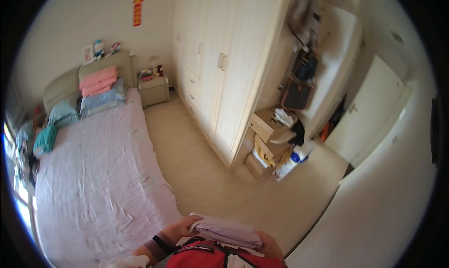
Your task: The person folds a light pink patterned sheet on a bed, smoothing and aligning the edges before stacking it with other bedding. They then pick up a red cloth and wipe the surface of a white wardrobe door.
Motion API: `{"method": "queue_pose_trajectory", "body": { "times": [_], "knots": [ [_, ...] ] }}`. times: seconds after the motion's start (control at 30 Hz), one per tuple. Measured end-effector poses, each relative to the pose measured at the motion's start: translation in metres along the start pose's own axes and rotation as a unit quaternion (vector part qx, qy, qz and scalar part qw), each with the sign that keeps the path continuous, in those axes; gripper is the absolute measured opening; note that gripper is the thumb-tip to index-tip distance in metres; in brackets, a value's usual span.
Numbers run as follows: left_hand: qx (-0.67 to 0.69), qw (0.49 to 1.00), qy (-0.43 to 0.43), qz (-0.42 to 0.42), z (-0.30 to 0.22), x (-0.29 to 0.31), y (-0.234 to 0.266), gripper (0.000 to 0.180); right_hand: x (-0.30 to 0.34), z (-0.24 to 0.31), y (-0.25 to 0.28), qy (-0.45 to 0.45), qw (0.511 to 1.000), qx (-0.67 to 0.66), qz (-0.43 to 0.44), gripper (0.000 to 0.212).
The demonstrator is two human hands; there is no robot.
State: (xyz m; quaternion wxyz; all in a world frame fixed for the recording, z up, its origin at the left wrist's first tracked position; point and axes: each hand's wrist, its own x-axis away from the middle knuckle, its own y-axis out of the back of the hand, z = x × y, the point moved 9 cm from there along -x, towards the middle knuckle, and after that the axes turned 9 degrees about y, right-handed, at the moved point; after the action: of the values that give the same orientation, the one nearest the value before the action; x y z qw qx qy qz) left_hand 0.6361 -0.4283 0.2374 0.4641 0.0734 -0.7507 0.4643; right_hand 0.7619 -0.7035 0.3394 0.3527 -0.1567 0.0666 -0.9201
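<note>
Close to my body at the lower edge, I carry a folded pale lilac cloth (pixel 227 231) between both hands. My left hand (pixel 187 225) is closed round its left end, with the thumb on top. At the cloth's right end my right hand (pixel 265 242) grips it; part of its fingers is hidden. A black band circles my left wrist. To my left lies the bed (pixel 100 174), spread with a wrinkled sheet of a similar lilac colour, its near corner just beyond my left forearm.
Pink folded bedding (pixel 99 80) sits on pillows by the headboard; a teal cushion (pixel 45 139) is at the bed's left. Beyond the bed stand a nightstand (pixel 154 91) and a tall cream wardrobe (pixel 224 66). Cardboard boxes (pixel 271 127) and bags fill an open shelf unit. A white door (pixel 367 109) is at right.
</note>
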Motion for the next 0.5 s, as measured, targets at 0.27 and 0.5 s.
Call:
{"method": "queue_pose_trajectory", "body": {
  "times": [0.27,0.5],
  "knots": [
    [-0.217,0.945,-0.244,0.03,-0.145,-0.1,0.056,0.039,-0.172,-0.016,0.055,0.102,0.973,0.188,0.083,0.043],
    [0.076,0.993,-0.078,0.04,-0.248,-0.046,0.014,0.019,-0.306,0.016,-0.008,-0.214,0.96,-0.178,0.012,0.047]
  ]
}}
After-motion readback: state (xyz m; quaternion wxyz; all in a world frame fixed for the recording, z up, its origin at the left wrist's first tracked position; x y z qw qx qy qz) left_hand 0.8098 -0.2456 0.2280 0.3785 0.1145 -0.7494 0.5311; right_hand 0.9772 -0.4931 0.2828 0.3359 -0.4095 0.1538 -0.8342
